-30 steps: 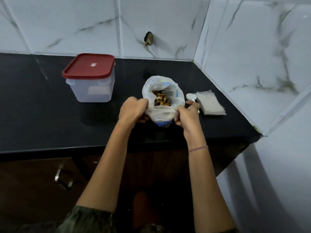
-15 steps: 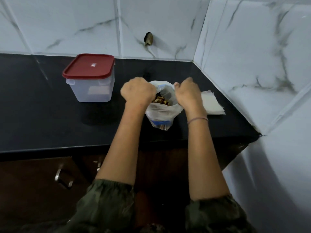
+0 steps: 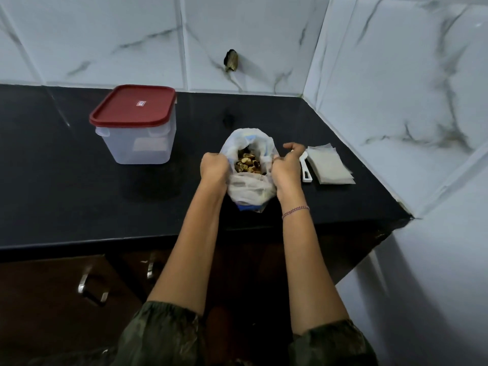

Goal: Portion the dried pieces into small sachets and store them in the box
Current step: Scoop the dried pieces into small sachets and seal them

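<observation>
Head view: the plastic bag [image 3: 248, 191] is seen at the centre of the frame, stood on the black countertop [image 3: 66, 180] near its front edge. Its long axis runs from lower frame to upper frame, and its mouth is turned up toward the camera. The brown dried pieces [image 3: 247, 163] are exposed inside the opening.

The bag's rim is grasped on the left side by the left hand [image 3: 214, 167], fingers curled tight around the plastic. The right side of the rim is gripped by the right hand [image 3: 286, 167], also clenched on the plastic, so the mouth is held spread between the two. A thin bracelet [image 3: 295, 211] is worn on the right wrist.

Just right of the right hand, a white scoop [image 3: 305, 170] is laid flat, its handle pointed toward the lower frame. Beside it, a stack of sachets [image 3: 330, 165] is set down, its long axis angled from upper left to lower right.

In the upper left, well apart from the bag, the clear box [image 3: 137, 143] is closed under its red lid [image 3: 133, 105]. Marbled wall tiles [image 3: 396, 101] are seen behind and to the right.
</observation>
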Demonstrator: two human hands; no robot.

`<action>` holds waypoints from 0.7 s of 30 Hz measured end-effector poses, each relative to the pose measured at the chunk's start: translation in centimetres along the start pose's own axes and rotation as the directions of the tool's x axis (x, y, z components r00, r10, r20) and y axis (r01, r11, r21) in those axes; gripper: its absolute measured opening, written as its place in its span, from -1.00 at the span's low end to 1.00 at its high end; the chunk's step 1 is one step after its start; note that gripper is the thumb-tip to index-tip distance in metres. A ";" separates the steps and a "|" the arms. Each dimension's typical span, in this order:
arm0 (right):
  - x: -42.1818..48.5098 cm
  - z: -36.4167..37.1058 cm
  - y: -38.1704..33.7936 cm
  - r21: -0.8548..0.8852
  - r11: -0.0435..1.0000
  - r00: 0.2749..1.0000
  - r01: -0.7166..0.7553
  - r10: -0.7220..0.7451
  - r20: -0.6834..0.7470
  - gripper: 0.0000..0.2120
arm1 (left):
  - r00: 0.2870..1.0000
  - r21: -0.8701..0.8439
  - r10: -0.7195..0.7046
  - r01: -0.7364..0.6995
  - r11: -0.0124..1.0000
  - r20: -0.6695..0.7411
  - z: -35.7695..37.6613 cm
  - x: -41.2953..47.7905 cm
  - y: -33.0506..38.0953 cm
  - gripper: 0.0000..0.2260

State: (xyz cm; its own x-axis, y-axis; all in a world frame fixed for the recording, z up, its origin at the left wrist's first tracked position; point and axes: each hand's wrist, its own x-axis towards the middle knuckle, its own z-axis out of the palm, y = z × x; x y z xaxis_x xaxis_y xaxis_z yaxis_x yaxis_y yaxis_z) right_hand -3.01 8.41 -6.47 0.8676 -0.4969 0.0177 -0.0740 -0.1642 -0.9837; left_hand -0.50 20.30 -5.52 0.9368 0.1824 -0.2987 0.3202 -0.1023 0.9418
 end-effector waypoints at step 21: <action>0.3 -4.9 -4.1 -0.578 0.627 0.748 0.523 -0.012 0.664 -0.19 | 0.738 0.626 0.247 -0.668 0.403 0.628 -2.7 -2.0 1.4 -0.19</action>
State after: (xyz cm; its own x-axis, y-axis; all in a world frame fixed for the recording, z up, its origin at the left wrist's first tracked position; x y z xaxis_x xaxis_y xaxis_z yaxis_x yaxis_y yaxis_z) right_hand -4.84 4.73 -1.54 0.9761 0.1960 -0.0942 0.1231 -0.8551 -0.5037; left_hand -2.28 22.46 -3.18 0.8590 -0.5049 -0.0848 -0.4080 -0.7752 0.4824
